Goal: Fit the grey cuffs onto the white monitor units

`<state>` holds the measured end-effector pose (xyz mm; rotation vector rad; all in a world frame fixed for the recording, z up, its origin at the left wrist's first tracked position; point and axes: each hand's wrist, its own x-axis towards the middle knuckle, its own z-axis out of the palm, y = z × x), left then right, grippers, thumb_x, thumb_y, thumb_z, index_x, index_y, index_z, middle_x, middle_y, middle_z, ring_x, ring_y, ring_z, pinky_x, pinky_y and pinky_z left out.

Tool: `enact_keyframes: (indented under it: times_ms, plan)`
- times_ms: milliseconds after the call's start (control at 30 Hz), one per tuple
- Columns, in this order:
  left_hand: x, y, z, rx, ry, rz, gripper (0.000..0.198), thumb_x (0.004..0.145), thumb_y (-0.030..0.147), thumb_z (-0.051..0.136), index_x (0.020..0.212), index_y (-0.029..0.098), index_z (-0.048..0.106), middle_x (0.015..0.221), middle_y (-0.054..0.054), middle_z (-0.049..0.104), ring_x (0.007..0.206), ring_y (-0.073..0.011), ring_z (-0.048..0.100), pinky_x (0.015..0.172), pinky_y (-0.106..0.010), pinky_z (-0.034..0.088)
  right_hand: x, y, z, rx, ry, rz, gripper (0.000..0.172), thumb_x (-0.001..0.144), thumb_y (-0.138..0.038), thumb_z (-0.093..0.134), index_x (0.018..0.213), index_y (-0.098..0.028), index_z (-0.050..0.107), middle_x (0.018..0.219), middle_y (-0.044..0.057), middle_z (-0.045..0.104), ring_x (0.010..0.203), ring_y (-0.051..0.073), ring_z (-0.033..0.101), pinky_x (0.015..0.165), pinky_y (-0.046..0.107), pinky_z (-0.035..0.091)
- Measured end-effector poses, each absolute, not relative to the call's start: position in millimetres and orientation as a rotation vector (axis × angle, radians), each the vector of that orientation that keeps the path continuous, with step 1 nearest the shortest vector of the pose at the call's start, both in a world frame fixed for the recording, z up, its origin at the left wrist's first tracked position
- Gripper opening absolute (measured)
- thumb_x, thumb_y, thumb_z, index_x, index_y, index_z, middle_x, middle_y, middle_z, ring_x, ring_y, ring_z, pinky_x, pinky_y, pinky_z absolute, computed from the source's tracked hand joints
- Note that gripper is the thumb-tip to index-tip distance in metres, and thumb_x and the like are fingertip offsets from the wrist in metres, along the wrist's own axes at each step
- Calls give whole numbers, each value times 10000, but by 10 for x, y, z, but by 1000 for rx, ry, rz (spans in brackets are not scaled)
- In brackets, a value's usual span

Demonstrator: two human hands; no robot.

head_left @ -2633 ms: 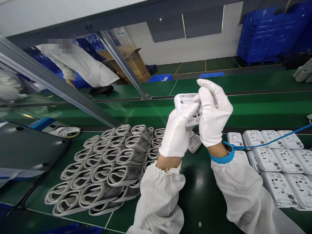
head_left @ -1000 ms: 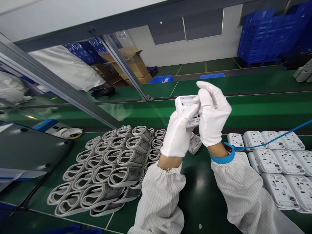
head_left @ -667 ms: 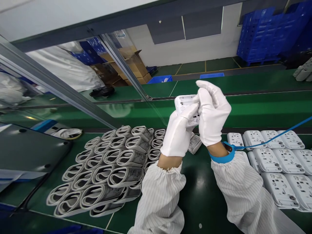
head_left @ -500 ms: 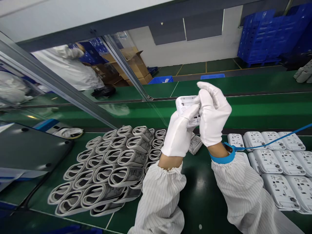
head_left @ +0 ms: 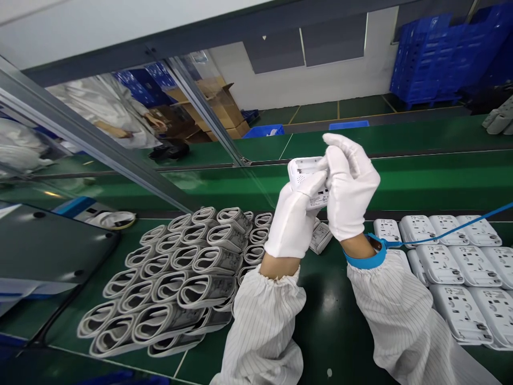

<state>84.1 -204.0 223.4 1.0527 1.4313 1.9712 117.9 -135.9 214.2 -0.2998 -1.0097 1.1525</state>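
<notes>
The left hand (head_left: 292, 220) has its grip closed on a white device (head_left: 300, 168) above the desk (head_left: 324, 326); the right hand (head_left: 349, 187), curled, touches it, its own hold unclear.

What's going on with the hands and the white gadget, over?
Left hand holds white gadget. Right hand at its side, grip unclear, hiding part of it. Blue cord stretches rightward, clear of gadget.

Both of a co-worker's hands (head_left: 120, 132) now show, held low.
</notes>
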Motion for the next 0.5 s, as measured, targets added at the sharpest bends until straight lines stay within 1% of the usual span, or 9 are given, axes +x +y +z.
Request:
enact_keyframes:
  times_ms: [100,233,333,500]
  plan:
    - [834,-2024,2215,1037,1401,1979,127,937,230,681,972,187,796,1178,-61,785,1480,-274,503,1242,-348,401,1173,-1348,2125,-284,-1000,1154,183,888,-237,617,1004,-183,749,967,46,784,761,150,704,744,316,629]
    - [806,-1980,2175,1007,1268,1941,193,937,244,667,1078,180,781,1213,-81,777,1370,-287,612,1135,-357,513,1161,-1325,2082,-264,-1029,1136,173,918,-223,602,1021,-204,740,966,24,766,806,156,722,771,330,645]
    - [793,-1960,2156,1004,1246,1931,250,938,250,660,1149,178,773,1212,-81,779,1351,-272,628,1123,-337,519,1157,-1311,2062,-269,-1060,1110,171,941,-226,593,1042,-211,730,981,23,759,847,164,735,804,349,653]
    - [798,-1949,2145,913,1132,1939,270,904,276,697,1149,189,772,1206,-66,783,1303,-277,660,1076,-336,552,1160,-1298,2064,-272,-1068,1075,163,938,-214,591,1022,-210,731,962,24,752,896,177,743,853,368,655]
